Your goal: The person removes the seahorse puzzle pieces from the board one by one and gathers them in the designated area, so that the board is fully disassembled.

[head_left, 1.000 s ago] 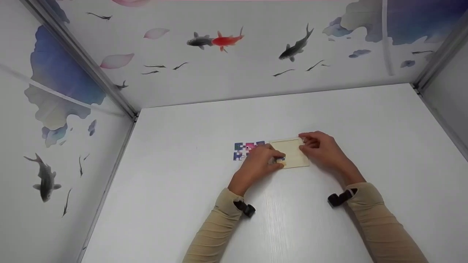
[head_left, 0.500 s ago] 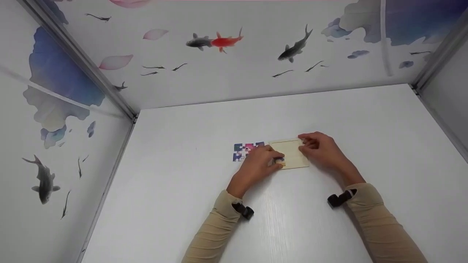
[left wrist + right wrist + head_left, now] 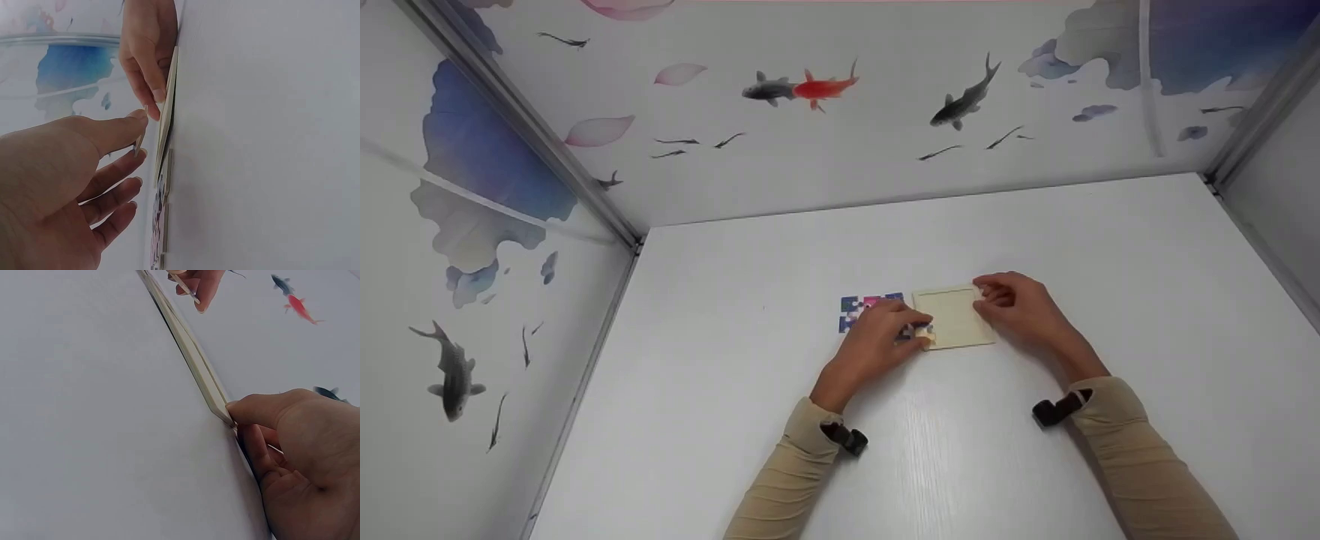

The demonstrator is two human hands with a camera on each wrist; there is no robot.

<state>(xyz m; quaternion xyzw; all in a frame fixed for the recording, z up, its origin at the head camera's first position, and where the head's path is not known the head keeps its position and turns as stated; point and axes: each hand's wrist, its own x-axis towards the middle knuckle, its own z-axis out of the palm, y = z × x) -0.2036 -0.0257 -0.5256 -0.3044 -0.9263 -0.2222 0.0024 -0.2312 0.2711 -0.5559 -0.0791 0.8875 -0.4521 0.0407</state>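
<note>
My left hand [image 3: 874, 337] pinches a jigsaw puzzle piece [image 3: 925, 331] between thumb and index finger, over the left edge of a pale wooden puzzle tray [image 3: 958, 315]. In the left wrist view this piece [image 3: 141, 130] is seen edge-on, held just off the tray; the other fingers are spread. At the tray's right edge, my right hand [image 3: 1020, 309] grips the rim, with the thumb [image 3: 256, 408] on top in the right wrist view. Left of the tray lie several colourful puzzle pieces [image 3: 850, 304], fitted or placed close together and partly hidden by my left hand.
A white tabletop [image 3: 780, 420] surrounds the tray. Behind it rises a wall [image 3: 870, 165] printed with fish and petals, and a second printed wall [image 3: 562, 307] stands on the left. Each wrist wears a black camera [image 3: 851, 441].
My left hand has shifted slightly left and back towards me, carrying the puzzle piece from over the tray to its left edge. The right hand has stayed on the tray's rim.
</note>
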